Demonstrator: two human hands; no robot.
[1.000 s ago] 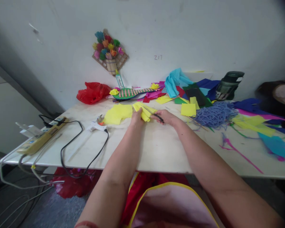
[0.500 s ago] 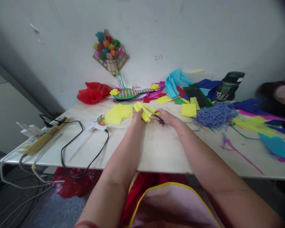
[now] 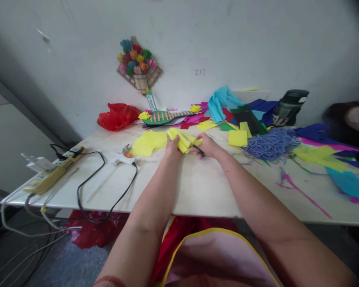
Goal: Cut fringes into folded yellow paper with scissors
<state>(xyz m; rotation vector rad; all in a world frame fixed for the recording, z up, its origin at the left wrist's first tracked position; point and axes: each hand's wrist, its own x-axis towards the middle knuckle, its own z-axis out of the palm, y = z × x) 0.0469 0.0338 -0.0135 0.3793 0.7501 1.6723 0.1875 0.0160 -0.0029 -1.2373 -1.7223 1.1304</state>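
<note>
My left hand point(image 3: 173, 147) pinches a folded piece of yellow crepe paper point(image 3: 181, 141) over the middle of the table. In my right hand point(image 3: 208, 146) is a pair of scissors point(image 3: 199, 150) with dark handles, its fingers closed round them. The blades lie across the yellow paper, which reaches toward my right fingers. Flat on the table, just left of my left hand, is a larger yellow sheet point(image 3: 149, 142). A green paper piece with pink stripes and yellow flowers point(image 3: 170, 117) sits behind my hands.
A white glue gun point(image 3: 119, 158) with a black cord lies left, near a power strip point(image 3: 54, 169). Coloured paper scraps, a heap of blue shredded strands point(image 3: 271, 145) and a dark bottle point(image 3: 290, 107) are at right. A red plastic bag point(image 3: 117, 116) rests against the wall.
The scissor blades now show more plainly across the yellow paper, and my right hand has shifted very slightly. My left hand keeps its hold on the paper.
</note>
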